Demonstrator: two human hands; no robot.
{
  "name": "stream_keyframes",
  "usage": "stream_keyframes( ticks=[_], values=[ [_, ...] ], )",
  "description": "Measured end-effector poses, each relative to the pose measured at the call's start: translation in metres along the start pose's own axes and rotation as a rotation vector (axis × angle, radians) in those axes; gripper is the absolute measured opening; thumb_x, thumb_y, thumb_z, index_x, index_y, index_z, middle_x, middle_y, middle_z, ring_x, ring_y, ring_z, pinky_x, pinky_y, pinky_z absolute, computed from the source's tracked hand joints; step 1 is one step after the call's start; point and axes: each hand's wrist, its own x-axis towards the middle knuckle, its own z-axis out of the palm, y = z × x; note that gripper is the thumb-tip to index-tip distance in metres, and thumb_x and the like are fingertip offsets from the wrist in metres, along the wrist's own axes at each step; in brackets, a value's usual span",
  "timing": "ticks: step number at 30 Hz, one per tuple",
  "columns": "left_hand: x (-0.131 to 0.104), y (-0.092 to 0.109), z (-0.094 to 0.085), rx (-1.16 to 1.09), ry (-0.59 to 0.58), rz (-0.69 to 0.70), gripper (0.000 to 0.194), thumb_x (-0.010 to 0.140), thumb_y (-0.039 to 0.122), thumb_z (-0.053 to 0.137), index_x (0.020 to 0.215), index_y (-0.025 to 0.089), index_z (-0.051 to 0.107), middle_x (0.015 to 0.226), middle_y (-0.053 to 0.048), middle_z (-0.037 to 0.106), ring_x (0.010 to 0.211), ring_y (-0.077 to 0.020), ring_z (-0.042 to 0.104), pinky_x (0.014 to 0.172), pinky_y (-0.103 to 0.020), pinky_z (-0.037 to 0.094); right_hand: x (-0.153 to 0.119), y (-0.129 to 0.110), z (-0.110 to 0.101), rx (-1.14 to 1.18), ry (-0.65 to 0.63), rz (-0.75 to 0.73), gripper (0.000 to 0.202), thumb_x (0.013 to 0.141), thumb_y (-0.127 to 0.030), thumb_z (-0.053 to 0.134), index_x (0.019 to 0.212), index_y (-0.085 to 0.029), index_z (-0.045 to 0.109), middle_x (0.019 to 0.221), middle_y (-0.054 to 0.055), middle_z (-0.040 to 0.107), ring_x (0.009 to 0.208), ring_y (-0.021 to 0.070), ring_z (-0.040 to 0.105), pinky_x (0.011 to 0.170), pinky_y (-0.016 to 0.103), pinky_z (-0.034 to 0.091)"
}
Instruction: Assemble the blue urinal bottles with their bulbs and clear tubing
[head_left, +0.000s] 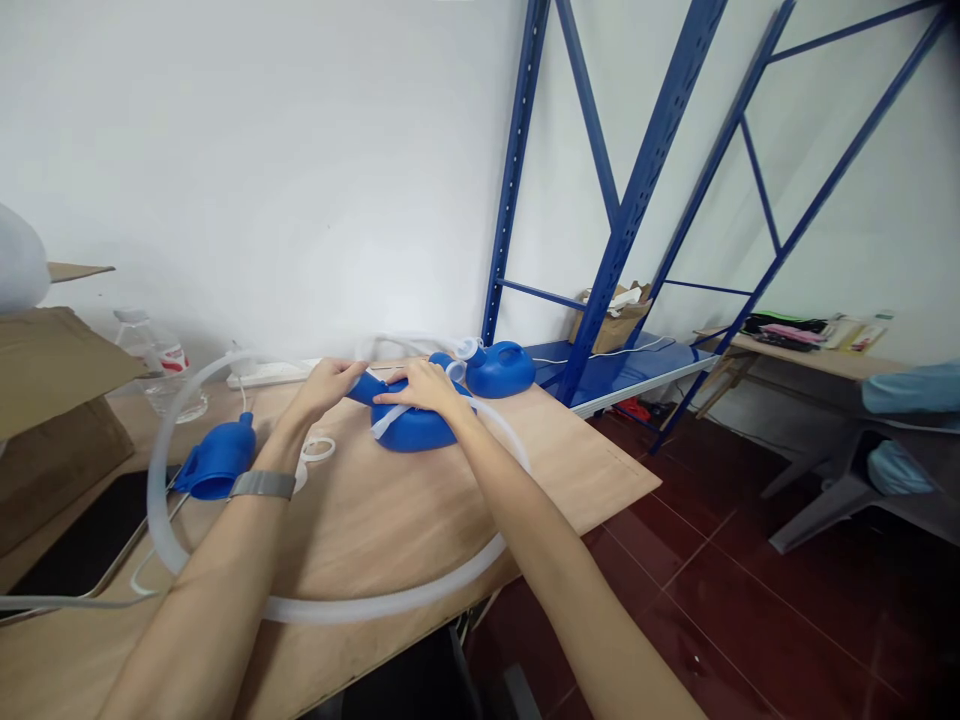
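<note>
A blue plastic urinal bottle [416, 432] lies on the wooden table with its neck pointing left. My left hand [330, 388] is closed around the mouth end of that neck. Across the top of the body rests my right hand [421, 387], its fingers curled over the handle area and partly hiding it. A whitish translucent strip [390, 418] hangs down the bottle's near side, under my right fingers. The long translucent hose [390, 603] loops around both forearms on the table. White rings [319, 449] lie beside my left wrist.
A second blue bottle [501, 370] stands at the right, by the blue metal rack [626, 230]. On the left are a blue cup-like part [221, 460], a clear water bottle [174, 365], a dark tablet-like device [86, 535] and a cardboard box [64, 360].
</note>
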Motion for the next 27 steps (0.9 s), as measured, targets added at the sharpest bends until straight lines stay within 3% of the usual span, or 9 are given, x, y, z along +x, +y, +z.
stream_keyframes(
  ticks=[4, 9, 16, 27],
  values=[
    [-0.007, 0.004, -0.009, 0.013, -0.044, 0.03, 0.047, 0.077, 0.063, 0.053, 0.057, 0.021, 0.05, 0.056, 0.0, 0.042, 0.06, -0.0146, 0.037, 0.057, -0.028, 0.032, 0.001, 0.0, -0.001, -0.003, 0.0, -0.003, 0.057, 0.087, -0.076, 0.069, 0.115, -0.029, 0.083, 0.116, 0.005, 0.081, 0.118, 0.0279, 0.072, 0.107, 0.037, 0.052],
    [-0.014, 0.0, -0.014, 0.045, -0.016, 0.089, 0.046, 0.085, 0.06, 0.048, 0.059, 0.022, 0.043, 0.059, 0.0, 0.044, 0.064, -0.0159, 0.041, 0.063, -0.028, 0.037, 0.0, -0.001, -0.003, -0.004, -0.011, 0.011, 0.056, 0.086, -0.076, 0.069, 0.114, -0.029, 0.083, 0.115, 0.005, 0.082, 0.115, 0.0277, 0.073, 0.105, 0.037, 0.053],
    [-0.01, -0.006, -0.013, 0.107, -0.095, 0.189, 0.047, 0.086, 0.063, 0.049, 0.07, 0.02, 0.059, 0.072, -0.003, 0.062, 0.073, -0.019, 0.052, 0.068, -0.027, 0.043, -0.001, -0.003, -0.004, -0.008, -0.013, 0.027, 0.054, 0.087, -0.074, 0.069, 0.116, -0.031, 0.083, 0.115, 0.005, 0.081, 0.117, 0.0284, 0.073, 0.107, 0.038, 0.052],
    [0.002, -0.011, -0.017, 0.127, -0.164, 0.164, 0.043, 0.081, 0.06, 0.05, 0.064, 0.021, 0.051, 0.066, -0.002, 0.05, 0.066, -0.0175, 0.042, 0.061, -0.03, 0.033, -0.001, 0.0, -0.002, 0.014, -0.014, -0.014, 0.054, 0.086, -0.075, 0.07, 0.114, -0.03, 0.083, 0.114, 0.004, 0.082, 0.116, 0.0267, 0.073, 0.107, 0.036, 0.051]
  ],
)
